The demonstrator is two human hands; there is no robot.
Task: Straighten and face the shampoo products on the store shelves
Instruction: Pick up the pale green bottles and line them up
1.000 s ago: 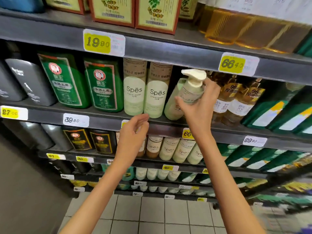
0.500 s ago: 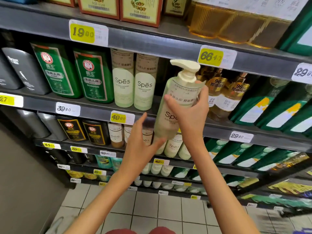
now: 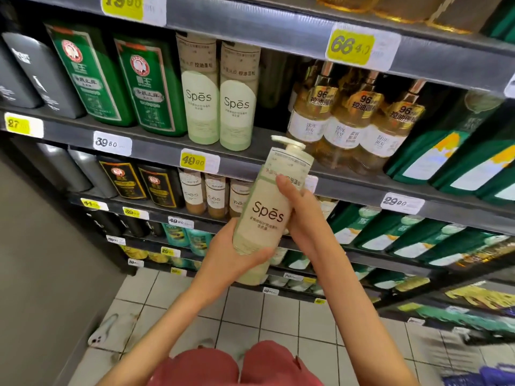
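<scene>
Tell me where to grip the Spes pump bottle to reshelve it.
Take the Spes pump bottle round its wide, straight-sided body from the back, as the left hand at the base and right hand at mid-height do; that leaves the label showing. Avoid the thin, overhanging pump head, probably a poor hold.

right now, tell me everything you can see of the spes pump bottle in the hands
The Spes pump bottle is a tall pale green-and-cream cylinder, plastic by its look, with a white pump head and brown lettering facing the camera. It is held in mid-air, its top tilted slightly right. The left hand cups its base; the right hand grips its side.
</scene>
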